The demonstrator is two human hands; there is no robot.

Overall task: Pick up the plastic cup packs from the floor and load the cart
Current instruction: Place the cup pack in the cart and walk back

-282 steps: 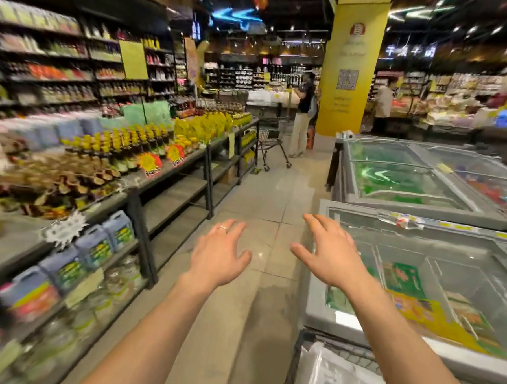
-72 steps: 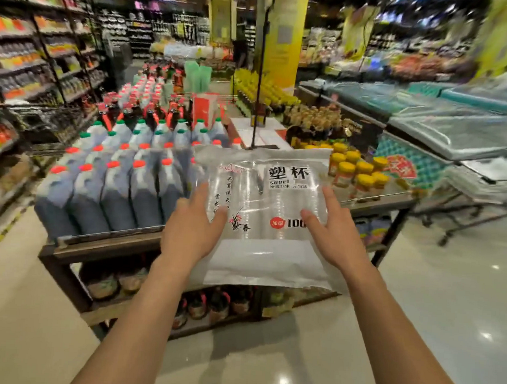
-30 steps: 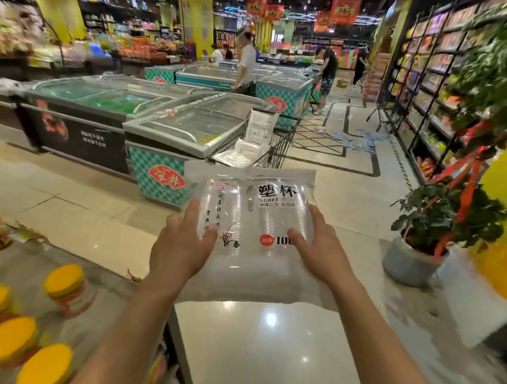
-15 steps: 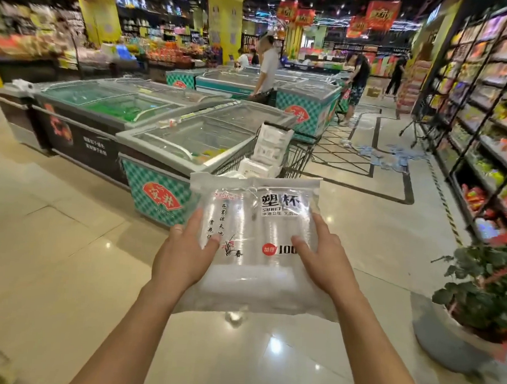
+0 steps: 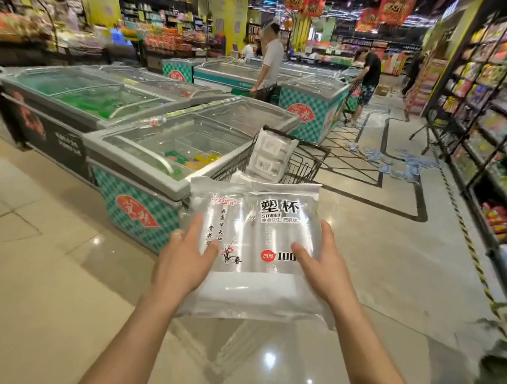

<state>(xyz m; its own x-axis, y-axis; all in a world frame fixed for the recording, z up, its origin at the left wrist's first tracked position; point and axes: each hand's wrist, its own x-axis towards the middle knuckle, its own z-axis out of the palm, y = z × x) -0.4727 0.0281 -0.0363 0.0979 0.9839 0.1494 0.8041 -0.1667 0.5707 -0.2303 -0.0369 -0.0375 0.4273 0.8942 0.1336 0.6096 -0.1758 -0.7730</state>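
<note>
Plastic cup pack (image 5: 258, 250), clear with black print and a red seal, is held in mid-air at the near centre, above the tiled floor (image 5: 64, 299) and just short of the cart (image 5: 306, 162); the left hand (image 5: 184, 264) grips its left edge and the right hand (image 5: 324, 272) its right edge, each with the thumb pressed on the printed face and the fingers (image 5: 193, 227) clamped along the side of the pack; the pack's top edge hides the cart's near end; inside the wire cart, white packs (image 5: 270, 157) stand on end against the far wall; a glass-topped chest freezer (image 5: 160, 157) stands tight against the cart's left side, with more freezers to the left and farther back; on the floor to the far right, well apart from the cart, small blue packets (image 5: 400, 165) lie scattered; tall stocked shelves (image 5: 485, 116) run along the right; a potted plant (image 5: 498, 366) sits at the near right; far off, a person in a white shirt (image 5: 270, 63) stands among the freezers, and a person in black (image 5: 368, 77) bends over a red-handled cart.
</note>
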